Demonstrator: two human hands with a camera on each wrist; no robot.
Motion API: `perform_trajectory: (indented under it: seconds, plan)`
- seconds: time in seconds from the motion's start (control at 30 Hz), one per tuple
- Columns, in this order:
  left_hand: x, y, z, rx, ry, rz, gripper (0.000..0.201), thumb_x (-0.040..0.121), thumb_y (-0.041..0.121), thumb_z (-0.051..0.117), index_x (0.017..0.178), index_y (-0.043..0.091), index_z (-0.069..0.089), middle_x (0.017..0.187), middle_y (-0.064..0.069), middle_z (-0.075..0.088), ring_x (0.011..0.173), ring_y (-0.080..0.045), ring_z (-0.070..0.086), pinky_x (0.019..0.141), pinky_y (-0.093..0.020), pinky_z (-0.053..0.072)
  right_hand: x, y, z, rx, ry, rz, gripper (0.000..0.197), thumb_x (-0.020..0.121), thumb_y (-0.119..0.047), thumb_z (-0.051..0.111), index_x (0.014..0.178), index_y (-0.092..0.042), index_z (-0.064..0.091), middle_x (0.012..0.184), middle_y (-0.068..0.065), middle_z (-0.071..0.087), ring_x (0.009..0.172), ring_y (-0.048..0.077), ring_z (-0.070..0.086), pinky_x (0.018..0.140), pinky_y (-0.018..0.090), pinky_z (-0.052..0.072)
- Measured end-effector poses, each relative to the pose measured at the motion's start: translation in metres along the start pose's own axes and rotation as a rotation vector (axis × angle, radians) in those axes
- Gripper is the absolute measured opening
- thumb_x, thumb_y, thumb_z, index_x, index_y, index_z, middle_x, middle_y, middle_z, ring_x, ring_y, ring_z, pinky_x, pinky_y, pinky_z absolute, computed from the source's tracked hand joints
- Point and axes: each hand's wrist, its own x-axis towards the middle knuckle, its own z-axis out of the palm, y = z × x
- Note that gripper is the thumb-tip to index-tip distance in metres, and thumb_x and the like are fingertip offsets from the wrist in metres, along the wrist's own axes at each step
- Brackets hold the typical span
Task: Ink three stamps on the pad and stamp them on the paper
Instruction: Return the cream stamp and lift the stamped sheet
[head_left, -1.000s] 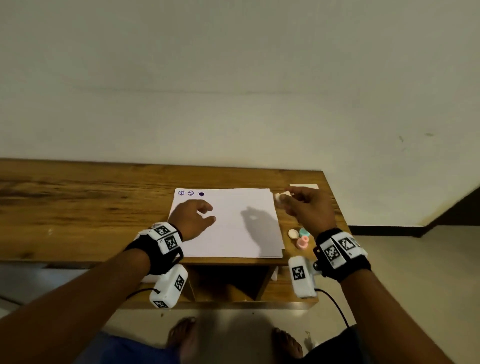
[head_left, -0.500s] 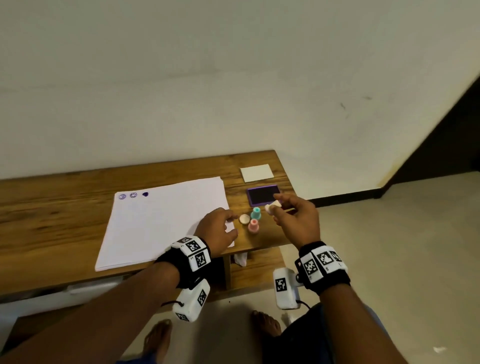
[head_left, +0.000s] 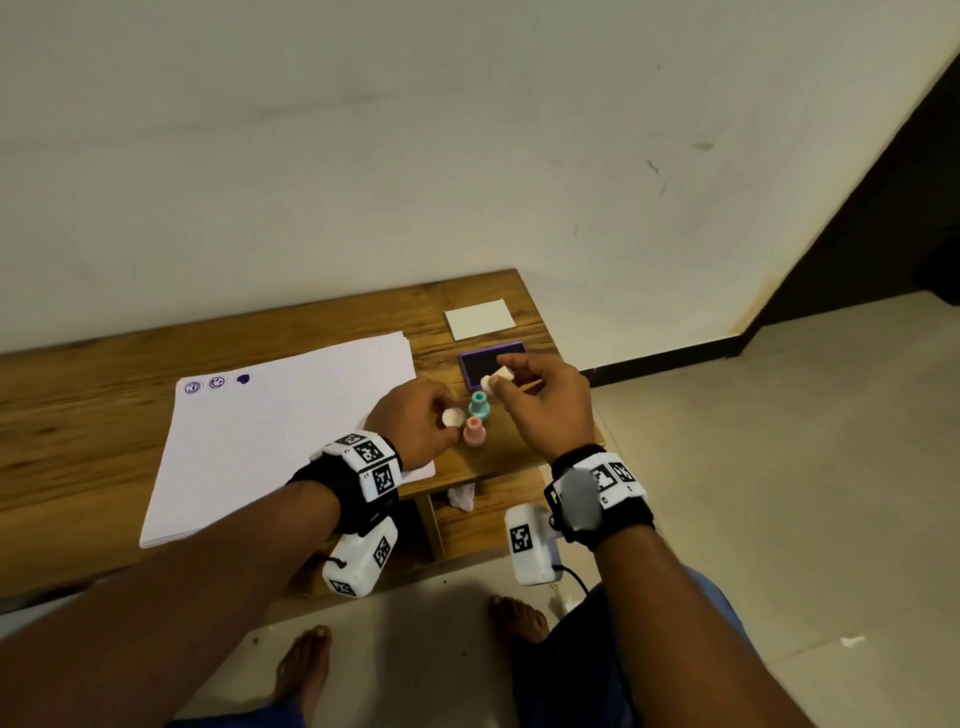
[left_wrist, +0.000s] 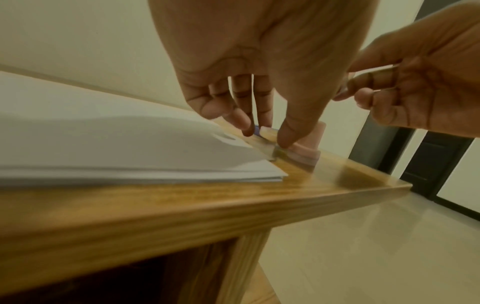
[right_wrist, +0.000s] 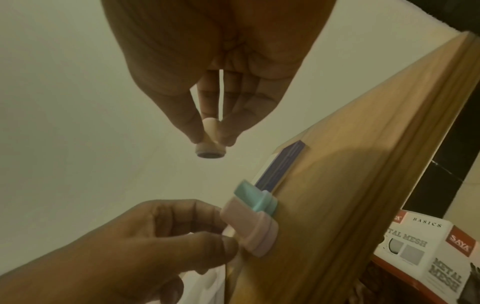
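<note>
My right hand (head_left: 497, 378) pinches a small cream stamp (head_left: 496, 376) between thumb and fingers, just above the near edge of the purple ink pad (head_left: 491, 361). In the right wrist view the stamp (right_wrist: 210, 142) hangs face down in the fingertips. My left hand (head_left: 448, 422) pinches a round cream cap (head_left: 453, 417) beside the teal stamp (head_left: 479, 404) and the pink stamp (head_left: 474, 432), which both stand upright. The white paper stack (head_left: 291, 441) lies to the left, with three purple prints (head_left: 217, 383) at its far corner.
A white card (head_left: 480, 319) lies behind the ink pad near the table's (head_left: 78, 447) right end. A lower shelf holds crumpled tissue (head_left: 462, 496) and a printed box (right_wrist: 428, 253). Bare feet stand on the tiled floor (head_left: 779, 467).
My left hand has left the paper and moved right to the cream cap beside the stamps. The right hand keeps the cream stamp near the ink pad. The head view has swung right.
</note>
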Motion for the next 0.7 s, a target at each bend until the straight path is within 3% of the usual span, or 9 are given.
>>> perform_trajectory:
  seconds: [0.1, 0.23, 0.3, 0.43, 0.53, 0.7]
  plan:
    - [-0.015, 0.0, -0.007, -0.169, 0.083, -0.065, 0.025, 0.075, 0.022, 0.079, 0.098, 0.02, 0.067, 0.095, 0.003, 0.068, 0.081, -0.015, 0.063, 0.064, -0.021, 0.047, -0.004, -0.005, 0.004, 0.008, 0.0, -0.012, 0.029, 0.084, -0.024, 0.078, 0.112, -0.018, 0.074, 0.094, -0.004, 0.072, 0.088, 0.008, 0.067, 0.077, 0.024, 0.056]
    - [-0.045, -0.012, -0.018, -0.429, 0.108, -0.159, 0.028, 0.076, 0.014, 0.077, 0.103, 0.017, 0.069, 0.097, 0.001, 0.069, 0.082, -0.015, 0.067, 0.07, -0.025, 0.055, -0.015, -0.014, 0.017, 0.088, -0.058, -0.005, 0.029, 0.083, -0.022, 0.079, 0.111, -0.02, 0.074, 0.09, -0.005, 0.071, 0.076, 0.003, 0.068, 0.066, 0.018, 0.054]
    - [-0.062, -0.022, -0.022, -0.509, 0.129, -0.194, 0.03, 0.078, 0.013, 0.076, 0.107, 0.018, 0.069, 0.1, 0.001, 0.069, 0.086, -0.015, 0.067, 0.073, -0.023, 0.055, -0.023, -0.019, 0.029, 0.103, -0.104, -0.031, 0.031, 0.082, -0.024, 0.08, 0.112, -0.023, 0.074, 0.09, -0.005, 0.072, 0.078, 0.008, 0.069, 0.068, 0.027, 0.059]
    - [-0.088, -0.044, -0.024, -0.666, 0.214, -0.272, 0.034, 0.079, 0.013, 0.077, 0.111, 0.023, 0.07, 0.103, 0.004, 0.07, 0.087, -0.011, 0.069, 0.074, -0.016, 0.054, -0.041, -0.03, 0.054, 0.1, -0.202, -0.075, 0.035, 0.081, -0.024, 0.08, 0.115, -0.023, 0.074, 0.088, -0.004, 0.073, 0.08, 0.01, 0.068, 0.072, 0.027, 0.057]
    - [-0.1, -0.053, -0.025, -0.782, 0.269, -0.294, 0.034, 0.078, 0.015, 0.077, 0.111, 0.022, 0.071, 0.099, 0.006, 0.072, 0.084, -0.007, 0.07, 0.073, -0.014, 0.054, -0.05, -0.035, 0.074, 0.159, -0.232, -0.037, 0.032, 0.081, -0.023, 0.08, 0.113, -0.023, 0.074, 0.088, -0.004, 0.072, 0.082, 0.018, 0.071, 0.074, 0.044, 0.062]
    - [-0.102, -0.061, -0.029, -0.868, 0.316, -0.274, 0.033, 0.077, 0.012, 0.078, 0.11, 0.016, 0.072, 0.093, 0.001, 0.075, 0.083, -0.009, 0.072, 0.081, -0.024, 0.058, -0.056, -0.038, 0.099, 0.18, -0.249, -0.039, 0.025, 0.082, -0.017, 0.078, 0.106, -0.022, 0.076, 0.091, -0.006, 0.074, 0.084, 0.021, 0.073, 0.074, 0.049, 0.062]
